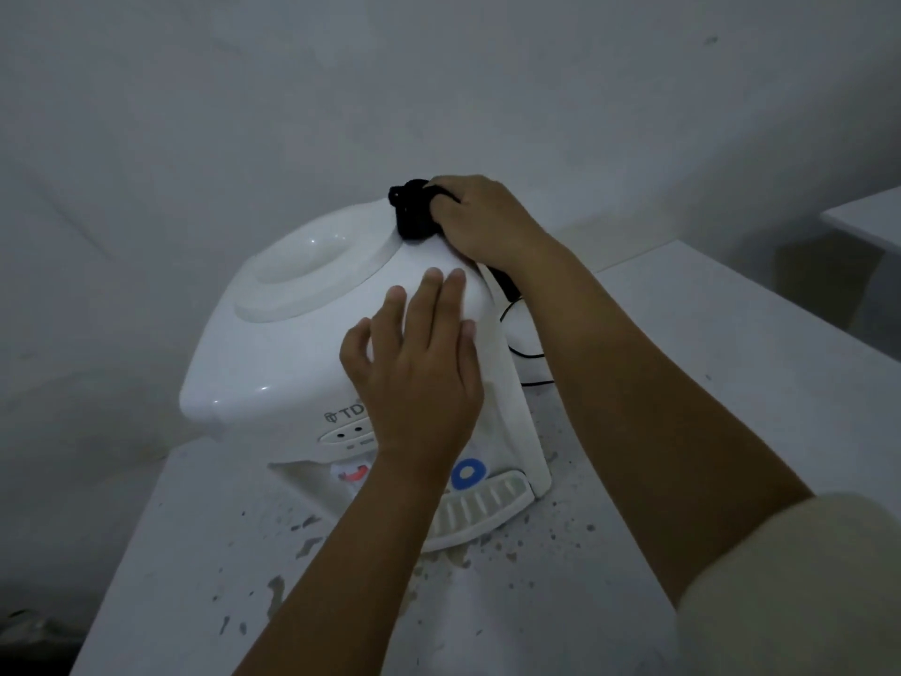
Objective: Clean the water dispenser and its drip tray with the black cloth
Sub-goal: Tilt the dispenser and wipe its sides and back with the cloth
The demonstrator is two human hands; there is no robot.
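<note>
Fingers (441,200) of the right hand (480,219) grasped the black cloth (412,212) on the water dispenser (273,353) top rear; the left hand (419,363) lay flat, steadying. Drip tray (482,509) apparently remained uncleaned.

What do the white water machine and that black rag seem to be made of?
Water dispenser: looks like glossy moulded plastic, with small highlights on its smooth rounded edges. Black cloth: seems a soft matte fabric, bunched into folds under the right hand; the weave is too dark to tell.
</note>
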